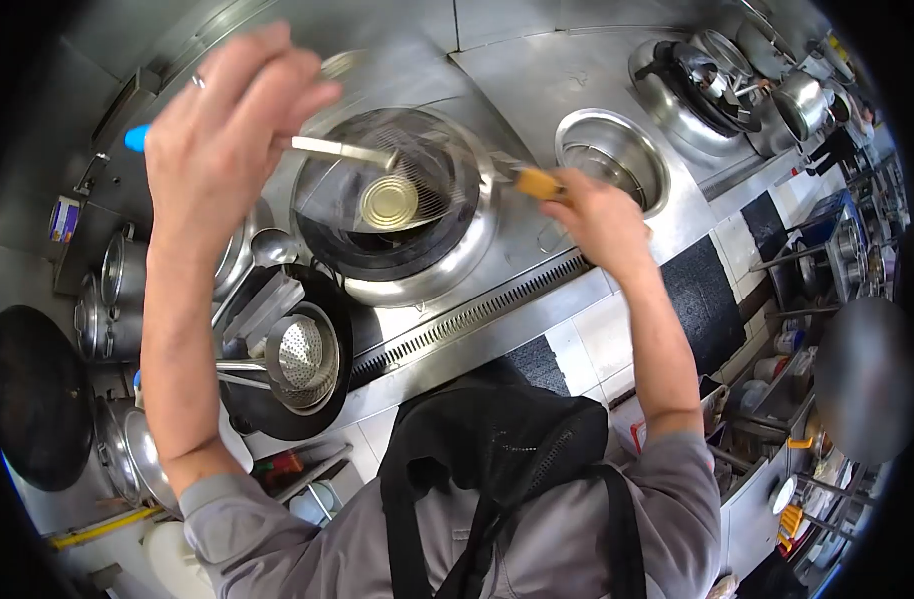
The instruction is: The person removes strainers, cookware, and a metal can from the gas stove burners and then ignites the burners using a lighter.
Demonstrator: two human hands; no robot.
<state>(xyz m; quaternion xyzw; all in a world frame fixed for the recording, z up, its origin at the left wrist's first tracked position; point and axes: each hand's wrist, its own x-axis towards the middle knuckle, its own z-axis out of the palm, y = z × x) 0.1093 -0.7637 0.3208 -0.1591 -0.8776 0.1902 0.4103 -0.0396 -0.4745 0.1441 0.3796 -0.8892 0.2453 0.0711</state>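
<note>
My left hand (227, 130) is raised, its fingers closed on a pale metal rod (342, 150) whose far end reaches over a large dark wok (342, 255). What kind of tool the rod belongs to does not show. My right hand (602, 220) grips a tool by its yellow-orange handle (542, 185); its metal end is smeared by motion. Between the hands, a blurred wire mesh (432, 175) shows above the wok. A round gold-coloured tin (389, 203) with ringed metal sits there too, and its exact support is unclear.
Left of the wok, another black wok (277, 424) holds strainers and a perforated ladle (302, 344). A round steel basin (611, 130) is set into the counter at right. Stacked pots (801, 100) stand at the upper right. Crowded shelves (776, 399) line the right side.
</note>
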